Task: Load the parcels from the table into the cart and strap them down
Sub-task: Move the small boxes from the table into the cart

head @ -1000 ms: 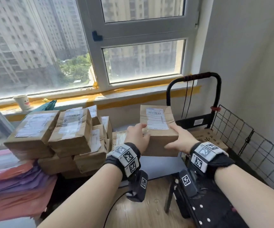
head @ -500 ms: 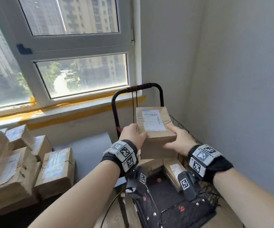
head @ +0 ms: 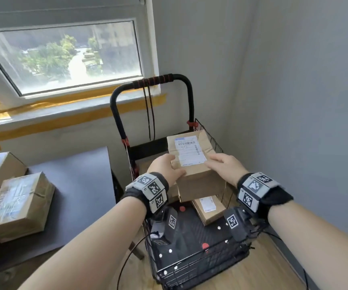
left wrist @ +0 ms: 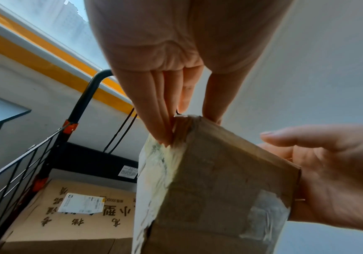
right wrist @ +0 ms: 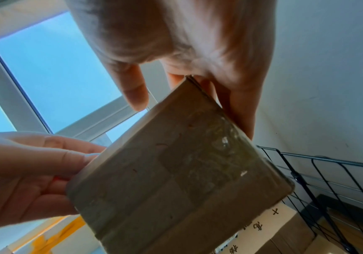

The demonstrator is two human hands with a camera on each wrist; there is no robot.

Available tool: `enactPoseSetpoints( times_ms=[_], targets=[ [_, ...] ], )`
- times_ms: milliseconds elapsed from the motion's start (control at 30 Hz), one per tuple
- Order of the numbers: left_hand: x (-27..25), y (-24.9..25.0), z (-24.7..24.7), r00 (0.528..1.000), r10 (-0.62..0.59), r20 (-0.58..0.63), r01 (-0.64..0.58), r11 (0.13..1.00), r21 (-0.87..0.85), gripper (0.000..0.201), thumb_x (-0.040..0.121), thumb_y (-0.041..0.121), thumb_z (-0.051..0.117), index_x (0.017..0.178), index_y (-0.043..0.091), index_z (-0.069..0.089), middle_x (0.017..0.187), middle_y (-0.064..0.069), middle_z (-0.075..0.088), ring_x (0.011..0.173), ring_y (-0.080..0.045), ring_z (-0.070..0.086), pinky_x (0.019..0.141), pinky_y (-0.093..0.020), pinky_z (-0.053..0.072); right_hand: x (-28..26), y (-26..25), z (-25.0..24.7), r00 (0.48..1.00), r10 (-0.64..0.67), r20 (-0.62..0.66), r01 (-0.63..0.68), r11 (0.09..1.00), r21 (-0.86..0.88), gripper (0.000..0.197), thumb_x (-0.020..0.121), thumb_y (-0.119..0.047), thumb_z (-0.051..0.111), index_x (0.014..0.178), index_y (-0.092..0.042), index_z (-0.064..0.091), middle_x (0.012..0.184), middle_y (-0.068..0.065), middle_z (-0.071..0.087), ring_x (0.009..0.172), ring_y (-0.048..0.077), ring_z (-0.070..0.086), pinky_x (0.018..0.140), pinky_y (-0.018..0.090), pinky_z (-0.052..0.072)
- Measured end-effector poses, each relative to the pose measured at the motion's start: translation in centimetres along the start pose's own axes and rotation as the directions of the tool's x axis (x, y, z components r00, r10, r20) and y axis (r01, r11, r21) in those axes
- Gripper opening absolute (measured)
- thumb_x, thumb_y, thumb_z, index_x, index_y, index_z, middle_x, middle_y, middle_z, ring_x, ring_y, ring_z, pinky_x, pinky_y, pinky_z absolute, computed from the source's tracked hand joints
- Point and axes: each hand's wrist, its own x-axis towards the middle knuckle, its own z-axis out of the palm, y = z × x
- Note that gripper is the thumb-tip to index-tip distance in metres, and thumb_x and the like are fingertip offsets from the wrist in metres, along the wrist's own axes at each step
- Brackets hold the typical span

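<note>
Brown taped cardboard parcel (head: 191, 164) with a white shipping label hangs above the black wire-sided cart (head: 200, 266), left hand (head: 165, 169) and right hand (head: 224, 166) gripping its opposite sides with curled fingers.

A window (head: 64, 57) looks onto trees (yellow tape (head: 43, 105) along its sill).

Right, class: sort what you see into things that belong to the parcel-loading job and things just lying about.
Job:
brown cardboard parcel with white label, in both hands
left hand
right hand
black wire cart
brown parcels on dark table

Lying about:
window
wooden floor
</note>
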Motion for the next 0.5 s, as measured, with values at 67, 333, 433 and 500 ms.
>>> enactPoseSetpoints(
  times_ms=[67, 333, 433, 500],
  targets=[
    [2.1, -0.9, 0.9, 0.999, -0.036, 0.023, 0.036, 0.999, -0.010, 0.068, 0.081, 0.037, 0.068, 0.140, 0.017, 0.041, 0.132, -0.004, 0.055, 0.120, -0.019, 0.053, 0.103, -0.031, 0.042, 2.5, 0.7, 0.4, 0.999, 0.021, 0.034, -0.020, 0.999, -0.040, 0.047, 0.090, -0.029, 0.057, 0.136, -0.017, 0.050, 0.141, -0.001, 0.048, 0.130, 0.016, 0.043, 0.105, 0.026, 0.032],
    [11.5, -4.9, 5.4, 0.968, -0.176, 0.178, 0.179, 0.984, -0.001, 0.075, 0.076, 0.035, 0.073, 0.140, 0.019, 0.038, 0.130, -0.004, 0.055, 0.118, -0.019, 0.053, 0.101, -0.031, 0.044, 14.0, 4.0, 3.8, 0.967, 0.191, 0.167, -0.161, 0.971, -0.176, 0.072, 0.076, -0.019, 0.070, 0.140, -0.018, 0.038, 0.139, 0.003, 0.048, 0.124, 0.020, 0.048, 0.102, 0.031, 0.040],
    [14.0, -7.1, 7.6, 0.945, -0.232, 0.230, 0.238, 0.971, 0.001, 0.079, 0.077, 0.033, 0.072, 0.143, 0.017, 0.032, 0.134, -0.004, 0.052, 0.120, -0.019, 0.052, 0.101, -0.031, 0.044, 17.6, 6.2, 6.0, 0.939, 0.258, 0.228, -0.213, 0.955, -0.205, 0.090, 0.072, -0.012, 0.074, 0.146, -0.016, 0.024, 0.139, 0.007, 0.046, 0.124, 0.022, 0.048, 0.101, 0.030, 0.041],
    [15.5, -8.7, 9.4, 0.919, -0.287, 0.269, 0.297, 0.955, 0.005, 0.079, 0.078, 0.033, 0.071, 0.144, 0.017, 0.030, 0.135, -0.004, 0.051, 0.120, -0.019, 0.053, 0.100, -0.031, 0.045, 19.8, 8.0, 7.9, 0.904, 0.315, 0.290, -0.248, 0.937, -0.246, 0.096, 0.071, -0.010, 0.075, 0.148, -0.016, 0.018, 0.139, 0.008, 0.045, 0.124, 0.024, 0.048, 0.100, 0.030, 0.041]
  ],
)
